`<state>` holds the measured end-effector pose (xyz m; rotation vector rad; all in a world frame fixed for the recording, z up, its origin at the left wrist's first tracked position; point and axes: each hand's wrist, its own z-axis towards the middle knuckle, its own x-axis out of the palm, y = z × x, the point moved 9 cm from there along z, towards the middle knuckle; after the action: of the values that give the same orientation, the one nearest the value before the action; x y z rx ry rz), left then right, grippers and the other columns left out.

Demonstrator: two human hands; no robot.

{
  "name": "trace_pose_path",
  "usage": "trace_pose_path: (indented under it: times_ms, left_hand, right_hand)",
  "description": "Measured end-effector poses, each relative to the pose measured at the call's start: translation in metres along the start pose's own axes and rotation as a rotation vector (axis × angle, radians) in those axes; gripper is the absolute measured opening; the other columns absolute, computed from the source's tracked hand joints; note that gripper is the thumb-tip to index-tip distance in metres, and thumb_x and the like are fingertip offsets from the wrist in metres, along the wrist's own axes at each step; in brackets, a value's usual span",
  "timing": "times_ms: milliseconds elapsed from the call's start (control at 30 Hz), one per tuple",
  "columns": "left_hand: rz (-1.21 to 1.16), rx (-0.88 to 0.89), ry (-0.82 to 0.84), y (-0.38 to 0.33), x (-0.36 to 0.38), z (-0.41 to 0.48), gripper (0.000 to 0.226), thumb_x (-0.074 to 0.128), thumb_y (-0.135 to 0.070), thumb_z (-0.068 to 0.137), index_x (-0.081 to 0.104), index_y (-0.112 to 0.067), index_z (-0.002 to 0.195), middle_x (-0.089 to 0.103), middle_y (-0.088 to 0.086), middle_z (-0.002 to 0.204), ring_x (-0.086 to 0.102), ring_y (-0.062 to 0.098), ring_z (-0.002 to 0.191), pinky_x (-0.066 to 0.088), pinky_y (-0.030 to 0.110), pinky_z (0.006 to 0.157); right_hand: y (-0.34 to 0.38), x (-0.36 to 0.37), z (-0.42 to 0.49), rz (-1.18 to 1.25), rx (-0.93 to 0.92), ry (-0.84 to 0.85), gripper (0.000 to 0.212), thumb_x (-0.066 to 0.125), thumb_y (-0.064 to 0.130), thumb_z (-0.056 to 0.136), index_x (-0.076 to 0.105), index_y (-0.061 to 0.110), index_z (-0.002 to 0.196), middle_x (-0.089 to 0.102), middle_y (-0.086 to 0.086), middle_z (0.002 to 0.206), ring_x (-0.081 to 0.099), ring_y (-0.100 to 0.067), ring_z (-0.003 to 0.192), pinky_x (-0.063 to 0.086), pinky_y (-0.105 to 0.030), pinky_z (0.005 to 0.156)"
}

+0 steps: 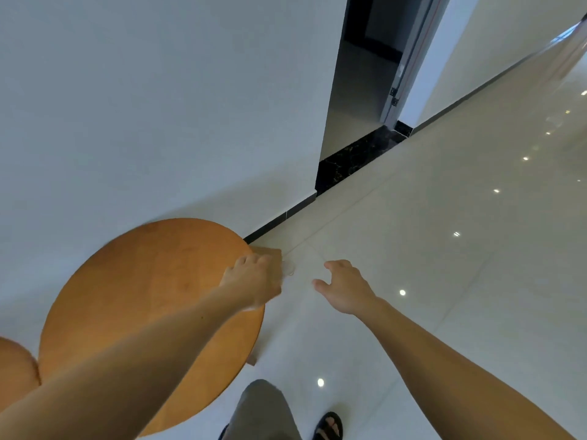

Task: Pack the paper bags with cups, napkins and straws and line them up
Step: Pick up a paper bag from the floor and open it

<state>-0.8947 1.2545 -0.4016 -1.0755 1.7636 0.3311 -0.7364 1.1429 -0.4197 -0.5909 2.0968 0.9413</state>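
Observation:
My left hand (254, 281) reaches past the right edge of a round orange wooden table (143, 296) and grips a brown paper bag (270, 251), of which only a corner shows beyond my fingers. A pale, see-through thing (289, 268), possibly a cup, sticks out beside the bag; the blur keeps me from telling. My right hand (343, 289) hovers to the right of the bag over the floor, fingers spread and loosely bent, holding nothing. No napkins or straws are in sight.
A white wall (158, 106) runs behind the table with a black skirting board. A dark doorway (359, 90) opens at the back. Glossy pale floor tiles (444, 249) stretch to the right. My leg and sandalled foot (328, 425) stand by the table. A second orange tabletop (16, 366) is at the left edge.

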Motion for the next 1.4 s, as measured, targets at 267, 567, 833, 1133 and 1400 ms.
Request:
trace_pose_path:
  times_ms: [267, 567, 833, 1133, 1400]
  left_hand:
    - [-0.127, -0.082, 0.048, -0.02, 0.029, 0.117, 0.068, 0.047, -0.05, 0.096, 0.027, -0.019, 0.152, 0.028, 0.004, 0.159, 0.024, 0.028, 0.146, 0.029, 0.046, 0.116]
    - [-0.259, -0.269, 0.146, -0.003, 0.1, 0.27, 0.067, 0.046, -0.049, 0.097, 0.026, -0.019, 0.153, 0.029, 0.004, 0.158, 0.026, 0.026, 0.144, 0.028, 0.044, 0.115]
    - [-0.392, -0.574, 0.095, 0.053, 0.212, 0.386, 0.065, 0.049, -0.049, 0.094, 0.032, -0.018, 0.15, 0.034, 0.003, 0.155, 0.03, 0.025, 0.142, 0.033, 0.042, 0.111]
    - [-0.476, -0.729, 0.032, 0.125, 0.353, 0.504, 0.052, 0.049, -0.045, 0.095, 0.043, -0.013, 0.136, 0.046, 0.006, 0.136, 0.039, 0.025, 0.127, 0.039, 0.037, 0.098]
    - [-0.495, -0.786, -0.044, 0.168, 0.426, 0.54, 0.045, 0.052, -0.042, 0.092, 0.045, -0.015, 0.129, 0.047, 0.001, 0.124, 0.041, 0.022, 0.122, 0.036, 0.033, 0.092]
  right_hand:
    - [-0.031, -0.011, 0.13, -0.083, -0.039, 0.167, 0.064, 0.047, 0.049, 0.098, 0.03, 0.018, 0.152, 0.03, -0.003, 0.155, 0.035, -0.023, 0.138, 0.038, -0.04, 0.109]
    - [-0.069, 0.022, 0.315, -0.158, -0.045, 0.333, 0.063, 0.049, 0.05, 0.096, 0.035, 0.019, 0.149, 0.037, -0.004, 0.151, 0.043, -0.024, 0.133, 0.041, -0.038, 0.103]
    - [-0.102, 0.149, 0.48, -0.173, -0.174, 0.462, 0.056, 0.049, 0.047, 0.097, 0.042, 0.017, 0.144, 0.044, -0.006, 0.141, 0.049, -0.024, 0.123, 0.041, -0.033, 0.09]
    - [-0.16, 0.319, 0.633, -0.238, -0.181, 0.488, 0.053, 0.047, 0.042, 0.099, 0.043, 0.01, 0.14, 0.046, -0.011, 0.138, 0.048, -0.03, 0.124, 0.042, -0.039, 0.092]
    - [-0.187, 0.438, 0.698, -0.221, -0.149, 0.436, 0.049, 0.055, 0.033, 0.095, 0.045, 0.002, 0.133, 0.047, -0.018, 0.132, 0.049, -0.036, 0.121, 0.045, -0.042, 0.091]
